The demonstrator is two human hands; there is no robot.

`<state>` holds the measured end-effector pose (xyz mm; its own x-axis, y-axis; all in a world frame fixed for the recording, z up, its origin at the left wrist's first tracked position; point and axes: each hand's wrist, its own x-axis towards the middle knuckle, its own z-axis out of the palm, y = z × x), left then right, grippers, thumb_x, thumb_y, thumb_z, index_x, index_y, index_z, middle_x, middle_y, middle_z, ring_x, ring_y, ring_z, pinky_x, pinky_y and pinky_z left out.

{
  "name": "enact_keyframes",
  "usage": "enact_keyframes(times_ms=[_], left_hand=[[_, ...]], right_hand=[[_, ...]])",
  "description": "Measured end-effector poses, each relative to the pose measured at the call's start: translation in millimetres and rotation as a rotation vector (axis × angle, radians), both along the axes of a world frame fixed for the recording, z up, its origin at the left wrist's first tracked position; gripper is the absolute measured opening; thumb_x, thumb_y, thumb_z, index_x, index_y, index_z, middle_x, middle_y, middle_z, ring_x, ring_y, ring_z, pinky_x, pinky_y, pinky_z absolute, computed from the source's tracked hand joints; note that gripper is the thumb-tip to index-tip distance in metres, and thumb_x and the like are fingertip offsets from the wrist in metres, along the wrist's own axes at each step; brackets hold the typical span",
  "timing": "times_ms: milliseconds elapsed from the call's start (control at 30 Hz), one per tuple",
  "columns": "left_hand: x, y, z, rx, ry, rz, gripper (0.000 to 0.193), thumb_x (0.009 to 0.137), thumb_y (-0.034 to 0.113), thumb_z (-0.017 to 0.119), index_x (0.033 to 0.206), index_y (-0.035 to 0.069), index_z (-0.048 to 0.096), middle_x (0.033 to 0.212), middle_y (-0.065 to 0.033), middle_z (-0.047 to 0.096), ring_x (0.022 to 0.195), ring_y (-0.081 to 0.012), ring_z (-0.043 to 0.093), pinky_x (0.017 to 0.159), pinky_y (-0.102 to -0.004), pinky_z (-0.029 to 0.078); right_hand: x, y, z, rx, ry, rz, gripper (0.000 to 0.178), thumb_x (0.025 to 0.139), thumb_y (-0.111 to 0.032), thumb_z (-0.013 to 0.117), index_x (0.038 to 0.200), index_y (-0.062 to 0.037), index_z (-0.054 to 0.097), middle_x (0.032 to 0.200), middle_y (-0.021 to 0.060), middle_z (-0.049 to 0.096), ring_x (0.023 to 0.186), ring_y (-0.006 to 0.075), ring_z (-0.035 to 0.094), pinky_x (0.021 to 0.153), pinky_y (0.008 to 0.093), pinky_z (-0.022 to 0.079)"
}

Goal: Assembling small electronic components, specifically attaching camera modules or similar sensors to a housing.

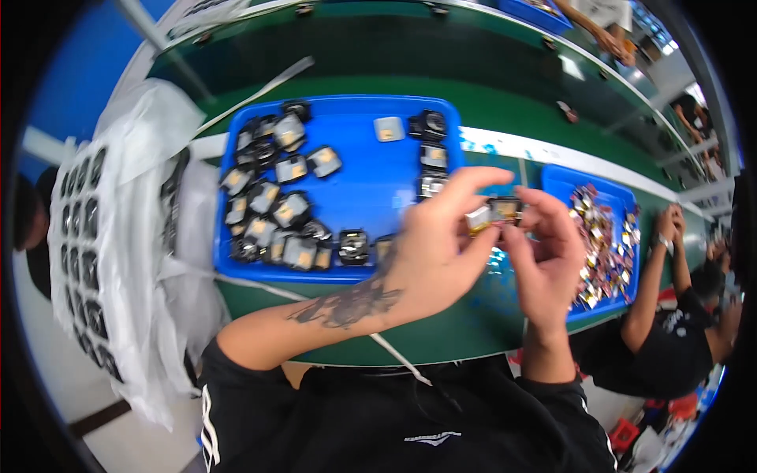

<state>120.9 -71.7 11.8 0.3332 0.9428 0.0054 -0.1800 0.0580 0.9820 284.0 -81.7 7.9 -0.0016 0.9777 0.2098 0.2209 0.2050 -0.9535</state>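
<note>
Right of the frame's centre, a small dark-and-silver part (505,210) is pinched by the left hand (441,240) and the right hand (550,251), fingers nearly closed on it; it is best steadied by its edges, without force.

On the front of the near black shirt (355,410), a small pale print (432,437) shows letters above a curved mark. A co-worker's dark shirt (662,359) carries whitish print (673,321) also. Neither one can be read clearly here.
</note>
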Motion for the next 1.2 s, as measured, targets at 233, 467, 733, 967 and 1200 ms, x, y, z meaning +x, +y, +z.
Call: enact_keyframes(times_ms=[233,467,733,967,1200], left_hand=[[-94,50,-27,1.129,1.666,0.257,0.032,0.083,0.023,0.068,0.108,0.006,0.059,0.094,-0.0155,0.067,0.089,-0.0345,0.065,0.077,-0.0454,0.052],[-129,62,-55,1.078,1.696,0.371,0.027,0.076,0.022,0.073,0.086,0.002,0.058,0.091,-0.0179,0.067,0.091,-0.0375,0.062,0.079,-0.0453,0.050],[-80,78,-4,0.384,0.828,0.111,0.013,0.085,0.007,0.068,0.092,0.003,0.058,0.083,-0.0053,0.063,0.068,-0.0136,0.061,0.061,-0.0260,0.048],[-49,61,3,-0.203,-0.205,0.116,0.014,0.096,0.013,0.056,0.107,0.004,0.054,0.097,-0.0150,0.067,0.072,-0.0182,0.068,0.061,-0.0249,0.057],[-31,49,2,-0.215,-0.195,0.069,0.034,0.095,0.006,0.053,0.128,0.003,0.045,0.110,-0.0191,0.064,0.079,-0.0154,0.065,0.072,-0.0269,0.055]], right_hand=[[34,125,6,-0.213,-0.146,0.183,0.046,0.080,-0.001,0.069,0.122,0.0027,0.053,0.086,0.0085,0.069,0.077,0.0118,0.064,0.067,0.0249,0.051],[75,244,-58,-0.116,-0.776,-0.108,0.050,0.069,-0.027,0.083,0.107,0.0007,0.064,0.103,0.0175,0.067,0.092,0.0294,0.067,0.081,0.0380,0.052],[112,215,-12,-0.028,-0.816,-0.150,0.029,0.079,-0.025,0.074,0.098,-0.0042,0.069,0.083,0.0120,0.070,0.081,0.0279,0.069,0.075,0.0365,0.053],[153,105,26,-0.187,-0.982,0.387,0.007,0.079,-0.008,0.068,0.082,-0.0019,0.066,0.071,0.0061,0.064,0.067,0.0170,0.061,0.063,0.0309,0.048],[150,33,12,-0.185,-1.211,0.137,0.022,0.072,-0.019,0.079,0.082,-0.0057,0.066,0.081,0.0100,0.066,0.083,0.0298,0.065,0.073,0.0400,0.051]])
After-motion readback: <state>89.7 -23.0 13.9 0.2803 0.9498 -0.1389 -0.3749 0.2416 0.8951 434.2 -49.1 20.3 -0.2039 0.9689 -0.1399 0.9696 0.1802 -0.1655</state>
